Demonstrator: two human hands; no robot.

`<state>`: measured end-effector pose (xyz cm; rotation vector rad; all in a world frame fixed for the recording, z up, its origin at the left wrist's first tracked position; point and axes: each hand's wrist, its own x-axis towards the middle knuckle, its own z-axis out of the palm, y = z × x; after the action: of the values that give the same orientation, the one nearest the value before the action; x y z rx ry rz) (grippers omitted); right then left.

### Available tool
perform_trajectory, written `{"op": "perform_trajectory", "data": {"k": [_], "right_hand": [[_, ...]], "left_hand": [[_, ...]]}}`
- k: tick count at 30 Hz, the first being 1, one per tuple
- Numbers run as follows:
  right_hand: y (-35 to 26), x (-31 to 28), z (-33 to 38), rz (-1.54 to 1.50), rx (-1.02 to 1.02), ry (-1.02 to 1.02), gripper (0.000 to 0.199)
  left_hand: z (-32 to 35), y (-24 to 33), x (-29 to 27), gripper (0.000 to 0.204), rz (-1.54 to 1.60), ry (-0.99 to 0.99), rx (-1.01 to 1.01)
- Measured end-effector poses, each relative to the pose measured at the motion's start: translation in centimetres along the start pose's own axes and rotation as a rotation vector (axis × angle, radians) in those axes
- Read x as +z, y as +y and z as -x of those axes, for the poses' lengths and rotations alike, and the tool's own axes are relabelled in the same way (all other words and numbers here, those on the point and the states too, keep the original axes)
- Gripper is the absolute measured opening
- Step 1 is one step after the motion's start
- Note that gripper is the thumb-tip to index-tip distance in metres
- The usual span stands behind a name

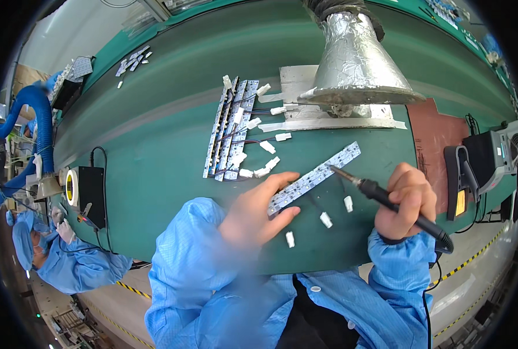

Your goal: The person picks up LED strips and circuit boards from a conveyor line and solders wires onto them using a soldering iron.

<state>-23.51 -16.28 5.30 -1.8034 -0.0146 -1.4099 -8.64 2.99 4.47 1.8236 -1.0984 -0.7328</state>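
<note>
Left hand (253, 209): grasping, thumb and fingers pinching the near-left end of a circuit board (314, 179); wrist partly blurred.

Circuit board: one, long and narrow, slanting from the left hand up to the far right; its far-right end juts out beyond the grip. Located over the near middle of the table (154, 154), right of the stack.

Right hand (409, 200): fist closed about the handle of a soldering iron (381, 195). Iron tip at the circuit board's face, past its middle; contact cannot be told.

White plugs (326, 219): three, on the near side of the circuit board, between the two hands; dark wires run from two of them toward the board.

Stack (230, 131): similar strips side by side, upright to the view, wires and plugs trailing off the right edge toward the circuit board. A strip of green tabletop separates the two.

Foil-covered cone (361, 55): overhanging a taped white panel (297, 84), beyond the circuit board, well apart from both hands.

Reddish mat (436, 145): right of the panel, beyond the right hand.

Black box (86, 198): at the table's left edge; a broad green stretch lies between it and the stack.

Table's near edge: against the person's blue jacket (329, 296).
</note>
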Motion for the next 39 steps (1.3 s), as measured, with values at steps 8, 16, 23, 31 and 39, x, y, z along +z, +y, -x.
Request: {"op": "perform_trajectory", "data": {"k": [8,16,23,31,39], "right_hand": [[-0.4,0.9,0.6,-0.012,-0.070,-0.138,0.024],[-0.3,1.8,0.9,-0.004,-0.055,-0.205,0.024],[-0.1,1.9,0.9,-0.001,-0.055,-0.211,0.023],[-0.2,2.0,1.0,-0.008,-0.042,-0.200,0.023],[-0.1,2.1,1.0,-0.015,-0.038,-0.197,0.023]], "left_hand": [[-0.5,-0.2,0.5,0.042,-0.020,0.033,0.085],[-0.6,-0.5,0.8,0.041,-0.049,0.080,0.101],[-0.8,-0.6,0.8,0.040,-0.064,0.108,0.144],[-0.7,-0.5,0.8,0.041,-0.056,0.079,0.116],[-0.8,-0.7,0.9,0.039,-0.068,0.102,0.149]]}}
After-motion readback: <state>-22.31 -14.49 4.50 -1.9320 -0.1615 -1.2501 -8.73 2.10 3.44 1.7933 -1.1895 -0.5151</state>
